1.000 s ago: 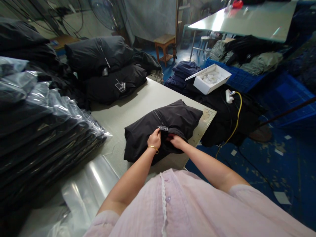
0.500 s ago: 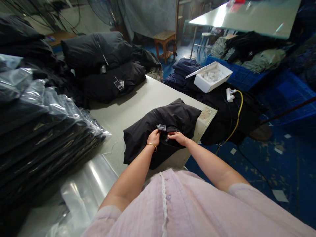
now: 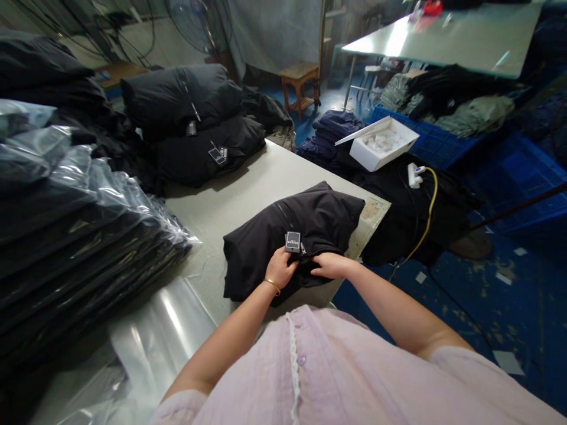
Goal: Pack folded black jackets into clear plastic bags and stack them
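Observation:
A folded black jacket (image 3: 261, 242) lies on the pale table in front of me, its collar towards my body. A square black hang tag (image 3: 293, 241) with white lettering lies on it, beside a small zip pull (image 3: 303, 250). My left hand (image 3: 280, 269), with a gold bangle at the wrist, is closed on the cloth just below the tag. My right hand (image 3: 330, 265) grips the collar opening from the right, fingertips partly hidden by cloth and thumb apart from them.
Plastic-bagged black garments (image 3: 101, 236) are stacked at the left, near clear plastic bags (image 3: 163, 324). Folded black jackets (image 3: 208, 147) sit at the table's (image 3: 248, 189) far end. Beyond the right edge are an open white box (image 3: 376, 156), a yellow cable (image 3: 429, 218) and blue crates (image 3: 447, 147).
The hang tag has turned to lie flat and face up. My left hand has shifted slightly down beneath it, and my right hand has moved lower at the collar.

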`<action>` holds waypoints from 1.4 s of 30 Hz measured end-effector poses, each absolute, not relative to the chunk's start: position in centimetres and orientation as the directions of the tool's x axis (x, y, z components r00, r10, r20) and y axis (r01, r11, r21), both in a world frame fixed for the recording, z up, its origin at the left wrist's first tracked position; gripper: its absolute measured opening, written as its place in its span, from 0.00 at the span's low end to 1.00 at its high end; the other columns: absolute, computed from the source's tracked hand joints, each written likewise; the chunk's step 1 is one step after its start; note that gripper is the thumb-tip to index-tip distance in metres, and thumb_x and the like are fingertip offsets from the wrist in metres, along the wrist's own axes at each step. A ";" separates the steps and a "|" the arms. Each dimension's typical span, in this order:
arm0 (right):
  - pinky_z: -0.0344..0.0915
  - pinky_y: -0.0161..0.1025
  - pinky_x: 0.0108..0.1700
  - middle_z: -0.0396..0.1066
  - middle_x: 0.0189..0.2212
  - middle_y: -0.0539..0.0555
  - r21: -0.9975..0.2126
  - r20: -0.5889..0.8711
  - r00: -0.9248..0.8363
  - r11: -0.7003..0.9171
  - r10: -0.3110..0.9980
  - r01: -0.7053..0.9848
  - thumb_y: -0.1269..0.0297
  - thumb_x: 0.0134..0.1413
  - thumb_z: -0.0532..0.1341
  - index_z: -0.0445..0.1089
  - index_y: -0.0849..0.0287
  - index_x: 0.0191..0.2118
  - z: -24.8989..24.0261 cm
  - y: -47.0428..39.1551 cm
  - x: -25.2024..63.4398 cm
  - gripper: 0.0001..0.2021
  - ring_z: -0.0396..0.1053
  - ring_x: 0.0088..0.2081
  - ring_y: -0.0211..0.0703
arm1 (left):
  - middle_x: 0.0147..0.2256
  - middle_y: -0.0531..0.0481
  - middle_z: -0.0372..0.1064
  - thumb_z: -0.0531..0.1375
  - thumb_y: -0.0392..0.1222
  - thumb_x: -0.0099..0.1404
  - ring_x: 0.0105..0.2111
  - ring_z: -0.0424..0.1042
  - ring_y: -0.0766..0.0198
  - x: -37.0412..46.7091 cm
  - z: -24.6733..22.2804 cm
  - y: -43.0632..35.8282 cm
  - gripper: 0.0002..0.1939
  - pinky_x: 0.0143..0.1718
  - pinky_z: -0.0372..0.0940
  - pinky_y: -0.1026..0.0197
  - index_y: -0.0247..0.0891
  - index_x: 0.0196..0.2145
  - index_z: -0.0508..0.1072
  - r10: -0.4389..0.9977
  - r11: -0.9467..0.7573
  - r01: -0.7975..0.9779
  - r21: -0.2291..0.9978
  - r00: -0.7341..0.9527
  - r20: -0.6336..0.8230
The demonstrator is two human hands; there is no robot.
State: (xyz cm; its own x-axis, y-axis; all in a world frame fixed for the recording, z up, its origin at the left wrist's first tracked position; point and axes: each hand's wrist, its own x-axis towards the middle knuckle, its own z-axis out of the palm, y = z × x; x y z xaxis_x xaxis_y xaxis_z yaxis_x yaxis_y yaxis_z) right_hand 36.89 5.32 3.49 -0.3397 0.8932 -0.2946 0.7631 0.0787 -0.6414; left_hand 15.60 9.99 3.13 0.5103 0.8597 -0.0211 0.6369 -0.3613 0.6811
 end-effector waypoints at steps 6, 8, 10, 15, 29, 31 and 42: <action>0.63 0.36 0.42 0.77 0.42 0.56 -0.549 -0.274 -0.315 0.121 0.909 0.827 0.60 0.55 0.62 0.77 0.56 0.45 4.7 3.6 36.6 0.13 0.73 0.42 0.46 | 0.45 0.45 0.76 0.58 0.51 0.63 0.47 0.72 0.56 15.9 2.9 9.6 0.19 0.51 0.65 0.55 0.37 0.45 0.77 0.933 0.055 0.349 0.935 0.316 -0.173; 0.62 0.35 0.41 0.78 0.38 0.56 -0.521 -0.216 -0.281 0.133 0.935 0.843 0.60 0.57 0.61 0.78 0.55 0.40 5.4 3.2 36.1 0.11 0.73 0.40 0.45 | 0.42 0.45 0.77 0.60 0.50 0.62 0.43 0.74 0.58 16.4 3.1 10.0 0.18 0.44 0.68 0.58 0.36 0.43 0.77 0.946 0.214 0.272 0.938 0.180 -0.268; 0.62 0.35 0.41 0.77 0.35 0.55 -0.516 -0.125 -0.224 0.130 0.967 0.847 0.57 0.60 0.58 0.78 0.54 0.35 6.3 2.8 35.7 0.12 0.72 0.38 0.43 | 0.40 0.44 0.77 0.61 0.51 0.61 0.38 0.75 0.60 16.8 3.4 10.2 0.17 0.37 0.69 0.61 0.36 0.42 0.77 0.947 0.284 0.236 0.929 0.086 -0.311; 0.63 0.36 0.42 0.75 0.33 0.53 -0.667 0.097 0.039 0.036 0.995 0.744 0.53 0.62 0.55 0.77 0.54 0.37 7.2 2.0 34.7 0.15 0.71 0.37 0.42 | 0.35 0.47 0.76 0.61 0.54 0.60 0.30 0.73 0.66 17.6 3.7 9.2 0.20 0.23 0.62 0.69 0.37 0.43 0.75 0.941 0.321 0.098 0.942 0.081 -0.329; 0.67 0.39 0.41 0.72 0.37 0.53 -0.865 0.188 0.166 0.083 0.968 0.495 0.57 0.46 0.67 0.69 0.58 0.44 6.1 5.7 33.6 0.19 0.70 0.33 0.40 | 0.27 0.50 0.71 0.65 0.63 0.52 0.24 0.68 0.69 18.7 7.0 8.5 0.28 0.24 0.69 0.64 0.34 0.36 0.74 0.893 0.392 -0.083 0.916 0.276 -0.356; 0.67 0.39 0.40 0.73 0.35 0.52 -0.895 0.143 0.184 0.047 0.972 0.444 0.55 0.45 0.67 0.69 0.58 0.44 5.8 6.6 34.1 0.21 0.69 0.32 0.40 | 0.28 0.50 0.72 0.67 0.59 0.50 0.25 0.69 0.68 18.8 7.0 8.7 0.25 0.23 0.67 0.65 0.35 0.36 0.75 0.896 0.384 -0.041 0.922 0.257 -0.362; 0.64 0.34 0.29 0.71 0.21 0.47 -0.944 -0.090 0.125 -0.125 0.988 0.306 0.50 0.47 0.65 0.68 0.57 0.27 4.3 10.2 36.3 0.15 0.72 0.24 0.40 | 0.26 0.51 0.74 0.73 0.53 0.39 0.24 0.70 0.67 18.8 5.5 11.0 0.24 0.25 0.63 0.67 0.34 0.29 0.74 0.951 0.303 0.069 0.950 -0.085 -0.297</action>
